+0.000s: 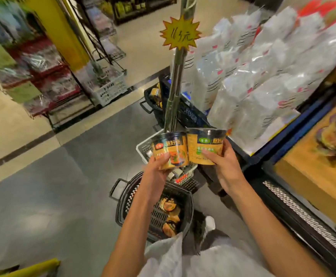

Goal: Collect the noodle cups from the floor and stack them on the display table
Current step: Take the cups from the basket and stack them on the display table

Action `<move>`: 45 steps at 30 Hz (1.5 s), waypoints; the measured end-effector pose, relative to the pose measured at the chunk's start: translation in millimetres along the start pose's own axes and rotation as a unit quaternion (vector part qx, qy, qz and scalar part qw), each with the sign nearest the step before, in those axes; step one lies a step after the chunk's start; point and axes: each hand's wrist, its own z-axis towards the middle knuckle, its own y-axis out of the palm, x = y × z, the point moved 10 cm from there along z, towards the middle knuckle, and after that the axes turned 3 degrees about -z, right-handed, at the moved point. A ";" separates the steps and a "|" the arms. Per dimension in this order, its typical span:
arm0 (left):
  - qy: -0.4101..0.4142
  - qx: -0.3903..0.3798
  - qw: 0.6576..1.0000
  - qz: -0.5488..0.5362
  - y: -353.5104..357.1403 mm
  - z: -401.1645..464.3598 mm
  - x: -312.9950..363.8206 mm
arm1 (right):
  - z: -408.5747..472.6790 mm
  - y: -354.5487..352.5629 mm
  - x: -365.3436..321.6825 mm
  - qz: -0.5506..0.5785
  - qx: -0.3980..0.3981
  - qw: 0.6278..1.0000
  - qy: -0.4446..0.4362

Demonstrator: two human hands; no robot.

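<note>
Here, yellow noodle cups [187,148] (dark-rimmed) — upright, touching

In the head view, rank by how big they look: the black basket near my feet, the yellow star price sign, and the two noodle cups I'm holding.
1. Black basket
2. Yellow star price sign
3. Noodle cups: left cup and right cup look alike, unranked.

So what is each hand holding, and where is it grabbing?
The left hand grips one noodle cup low on its side. The right hand grips a second noodle cup, also round its lower side.
</note>
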 end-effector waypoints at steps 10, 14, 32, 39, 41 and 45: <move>-0.051 -0.156 0.983 0.088 140.3 6.2 -35.3 | -70.0 -132.5 -49.1 0.050 0.120 0.990 -0.048; -0.073 -0.222 0.968 0.093 215.4 4.8 -72.3 | -96.7 -206.2 -71.8 0.053 0.158 0.984 -0.068; -0.046 -0.304 0.944 0.123 468.2 -11.6 -173.3 | -177.2 -459.4 -137.4 0.079 0.316 0.934 -0.145; -0.031 -0.320 0.938 0.129 533.1 44.2 -163.7 | -166.0 -505.6 -151.4 0.079 0.344 0.922 -0.161; -0.013 -0.332 0.931 0.152 553.3 65.2 -159.3 | -157.2 -516.5 -156.6 0.079 0.352 0.918 -0.165; 0.021 -0.346 0.915 0.206 594.6 108.3 -154.8 | -137.3 -536.2 -174.5 0.075 0.368 0.911 -0.172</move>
